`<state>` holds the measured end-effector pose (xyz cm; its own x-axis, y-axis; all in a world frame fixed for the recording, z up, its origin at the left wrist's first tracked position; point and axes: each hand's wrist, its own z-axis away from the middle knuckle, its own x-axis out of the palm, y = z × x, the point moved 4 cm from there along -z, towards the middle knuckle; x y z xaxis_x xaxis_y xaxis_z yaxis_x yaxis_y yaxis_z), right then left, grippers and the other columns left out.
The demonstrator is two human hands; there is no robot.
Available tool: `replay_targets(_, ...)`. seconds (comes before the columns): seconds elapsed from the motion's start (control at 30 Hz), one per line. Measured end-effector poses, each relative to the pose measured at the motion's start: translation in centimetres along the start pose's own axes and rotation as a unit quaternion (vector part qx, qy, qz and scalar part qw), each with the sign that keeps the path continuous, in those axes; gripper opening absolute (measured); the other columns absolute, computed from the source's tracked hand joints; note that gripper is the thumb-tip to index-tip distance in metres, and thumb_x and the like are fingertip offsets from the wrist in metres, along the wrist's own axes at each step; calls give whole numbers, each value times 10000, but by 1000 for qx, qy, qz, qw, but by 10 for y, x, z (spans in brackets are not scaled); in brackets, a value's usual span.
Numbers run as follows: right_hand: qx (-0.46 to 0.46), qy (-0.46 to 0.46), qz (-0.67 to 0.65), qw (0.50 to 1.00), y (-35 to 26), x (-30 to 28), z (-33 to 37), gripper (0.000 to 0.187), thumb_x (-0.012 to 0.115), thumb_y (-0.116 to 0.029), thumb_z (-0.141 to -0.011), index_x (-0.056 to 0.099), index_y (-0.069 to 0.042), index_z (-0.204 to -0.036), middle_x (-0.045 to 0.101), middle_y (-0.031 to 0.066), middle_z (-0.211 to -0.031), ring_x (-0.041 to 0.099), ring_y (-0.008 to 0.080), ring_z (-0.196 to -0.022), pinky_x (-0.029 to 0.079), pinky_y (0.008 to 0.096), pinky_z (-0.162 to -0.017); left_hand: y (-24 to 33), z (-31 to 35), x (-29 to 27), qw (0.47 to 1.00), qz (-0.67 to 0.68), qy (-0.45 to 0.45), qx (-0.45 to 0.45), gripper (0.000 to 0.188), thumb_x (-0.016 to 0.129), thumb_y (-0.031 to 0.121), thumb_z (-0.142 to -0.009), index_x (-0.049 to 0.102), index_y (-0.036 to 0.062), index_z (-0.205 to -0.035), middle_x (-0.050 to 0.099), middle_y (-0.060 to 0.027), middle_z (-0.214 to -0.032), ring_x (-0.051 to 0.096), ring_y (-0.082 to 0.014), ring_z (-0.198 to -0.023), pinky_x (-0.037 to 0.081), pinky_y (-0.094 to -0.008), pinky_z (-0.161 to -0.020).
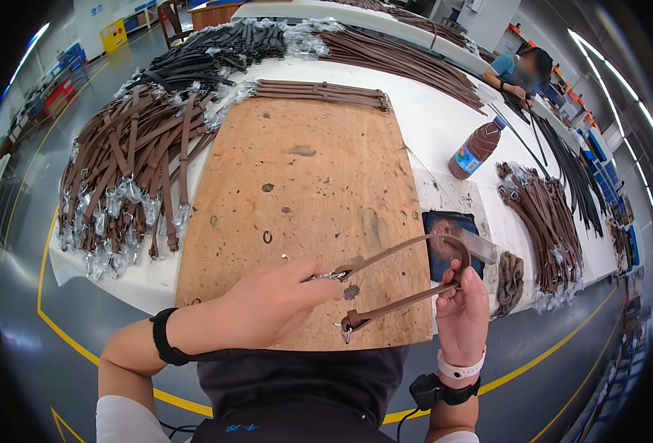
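A narrow brown leather strap is bent into a loop above the front of the wooden board. My left hand is closed, pinching the silver metal fitting at the strap's upper end. At the bend, my right hand grips the strap between thumb and fingers, palm turned up. The strap's lower end points left, carrying a small metal buckle that hangs free over the board near its front edge. A small gold-coloured piece shows just beyond my left hand; its kind is unclear.
The wooden board lies on a white table. Brown straps heap at left, black ones beyond. Brown straps line the board's far edge. At right are a bottle, dark pad, rag, more straps and a person.
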<state>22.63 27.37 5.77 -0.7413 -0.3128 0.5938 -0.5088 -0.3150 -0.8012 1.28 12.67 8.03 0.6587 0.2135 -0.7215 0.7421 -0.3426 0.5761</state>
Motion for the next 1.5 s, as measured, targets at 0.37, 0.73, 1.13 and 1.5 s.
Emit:
replay_targets(0.37,0,8,-14,1000,5,-3,3,192,544,-150,-966,586,8,-1066,650,87,-903,653,116,-670,568,215,-604,8,-5,6,994,-99,-38,-41,304,729,184,-772,601,49,-1013,479,-118,-877,535,-296,-745,433,-370,-628)
replay_targets(0.73,9,-52,153,987,1,-17,9,244,582,-103,-929,592,70,-1102,662,151,-944,679,183,-780,602,284,-676,8,-14,-11,969,-233,15,77,242,648,95,-747,609,38,-979,542,-81,-1071,545,-227,-846,408,-345,-713)
replay_targets(1.13,-242,38,668,703,-62,-136,-68,423,717,-136,-811,569,2,-1182,585,153,-1118,584,236,-985,503,302,-775,-1,-6,-30,976,-201,2,80,234,630,66,-698,647,51,-930,572,-49,-1032,554,-209,-858,406,-349,-762)
replay_targets(1.5,-152,-25,806,571,-74,-188,-126,620,801,-235,-632,582,-29,-1173,584,177,-1172,533,373,-1085,419,448,-956,3,-2,-34,976,-166,-86,113,188,655,132,-824,638,107,-1009,561,-23,-1110,529,-184,-909,369,-336,-780)
